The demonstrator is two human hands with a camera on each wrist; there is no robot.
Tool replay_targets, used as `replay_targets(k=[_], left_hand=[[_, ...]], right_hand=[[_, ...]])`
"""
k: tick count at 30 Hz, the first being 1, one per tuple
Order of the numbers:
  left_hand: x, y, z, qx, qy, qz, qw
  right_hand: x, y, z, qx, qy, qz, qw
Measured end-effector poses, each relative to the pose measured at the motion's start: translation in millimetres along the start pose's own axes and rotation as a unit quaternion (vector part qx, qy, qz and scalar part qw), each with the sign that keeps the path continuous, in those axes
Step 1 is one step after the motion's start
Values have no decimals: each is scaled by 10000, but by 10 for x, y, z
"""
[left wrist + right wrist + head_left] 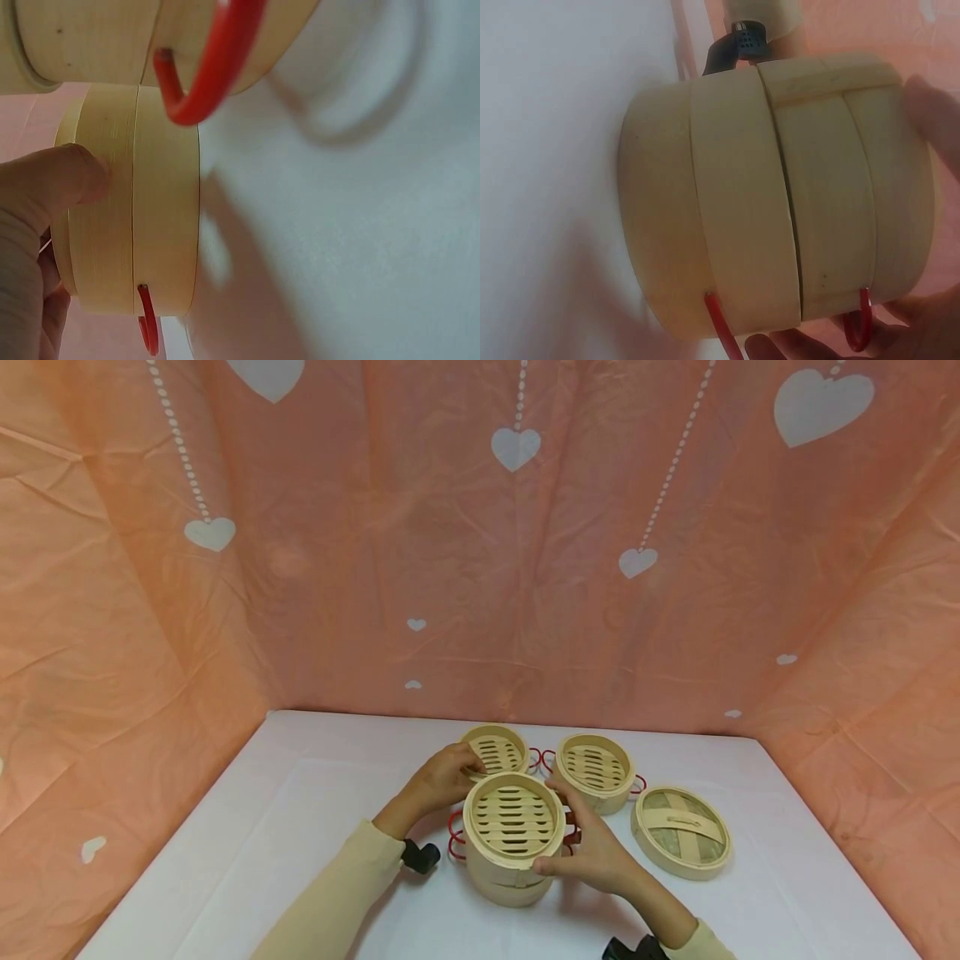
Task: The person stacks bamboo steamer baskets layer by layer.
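Note:
Two bamboo steamer baskets [501, 878] stand stacked upright near the front of the table, with red handles on their sides. My right hand [596, 852] grips the upper one from the right, its thumb at the front and its fingers round the handle side. Behind and to the left is another bamboo steamer basket [495, 752], upright, with slatted inside. My left hand [442, 778] grips its rim; in the left wrist view the thumb lies on the outer wall [105, 225]. Part of that basket is hidden behind the stack in the head view.
Another steamer basket [596, 764] with red handles stands at the back, right of the middle. A round woven bamboo lid [682, 820] lies to its front right. All are on a white tabletop [247, 835], with a pink heart-patterned cloth [450, 552] behind.

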State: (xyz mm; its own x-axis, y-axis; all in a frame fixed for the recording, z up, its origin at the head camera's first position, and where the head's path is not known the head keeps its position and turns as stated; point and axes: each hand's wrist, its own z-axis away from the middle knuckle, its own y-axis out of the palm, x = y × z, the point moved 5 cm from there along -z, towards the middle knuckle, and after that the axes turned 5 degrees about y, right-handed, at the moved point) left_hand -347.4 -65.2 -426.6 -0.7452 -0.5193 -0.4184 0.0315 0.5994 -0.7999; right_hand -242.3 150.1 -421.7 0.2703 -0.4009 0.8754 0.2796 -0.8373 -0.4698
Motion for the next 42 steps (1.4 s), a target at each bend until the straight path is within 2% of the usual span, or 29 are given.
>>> replay_targets(k=[9, 19, 29, 42], left_hand=[[-14, -11, 11, -81, -43, -31, 10000], [17, -10, 44, -263, -39, -143, 9995], [29, -99, 86, -449, -147, -107, 9988], [-1, -251, 163, -797, 132, -152, 9966]], right_hand=[[10, 15, -1, 89, 12, -84, 9999], [24, 6, 1, -12, 127, -62, 9999], [20, 1, 1, -75, 209, -123, 9997], [6, 6, 16, -75, 140, -186, 9997]])
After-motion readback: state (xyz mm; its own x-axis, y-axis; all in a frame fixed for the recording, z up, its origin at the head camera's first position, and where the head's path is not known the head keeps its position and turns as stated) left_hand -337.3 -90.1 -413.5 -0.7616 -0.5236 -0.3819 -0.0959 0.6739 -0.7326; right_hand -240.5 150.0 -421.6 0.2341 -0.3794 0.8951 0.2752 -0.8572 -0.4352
